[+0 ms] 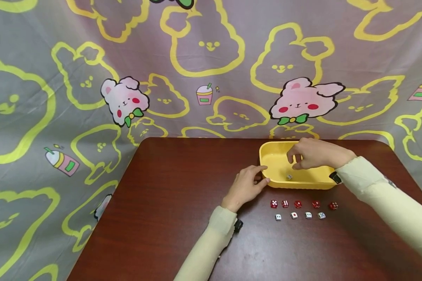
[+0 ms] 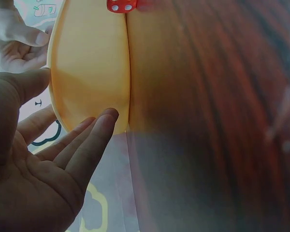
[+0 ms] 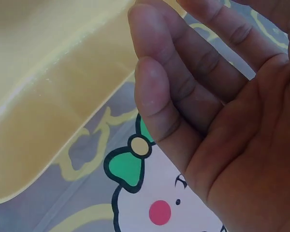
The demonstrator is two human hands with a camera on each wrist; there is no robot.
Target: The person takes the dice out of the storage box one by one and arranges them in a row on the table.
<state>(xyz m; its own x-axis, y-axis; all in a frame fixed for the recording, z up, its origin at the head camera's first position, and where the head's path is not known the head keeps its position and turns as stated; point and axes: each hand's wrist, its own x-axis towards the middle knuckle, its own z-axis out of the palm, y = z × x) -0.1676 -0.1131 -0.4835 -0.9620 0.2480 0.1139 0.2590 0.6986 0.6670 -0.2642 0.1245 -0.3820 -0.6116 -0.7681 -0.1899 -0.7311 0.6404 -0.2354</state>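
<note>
A yellow plastic tray [image 1: 272, 166] stands near the back of the table, with one white die [image 1: 289, 177] inside it. At the tray's left end is my left hand [image 1: 245, 185]; its thumb and fingertips touch the rim and outer wall, fingers fairly straight, as the left wrist view also shows. Over the tray hovers my right hand [image 1: 311, 154], its fingers bent loosely downward above the die. In the right wrist view the fingers [image 3: 152, 87] are spaced from the palm, and nothing shows between them.
In front of the tray lies a row of several red dice [image 1: 298, 204]. Nearer me is a row of several white dice [image 1: 308, 215]. The dark brown table [image 1: 176, 195] ends at a patterned curtain [image 1: 232, 86] behind and to the left.
</note>
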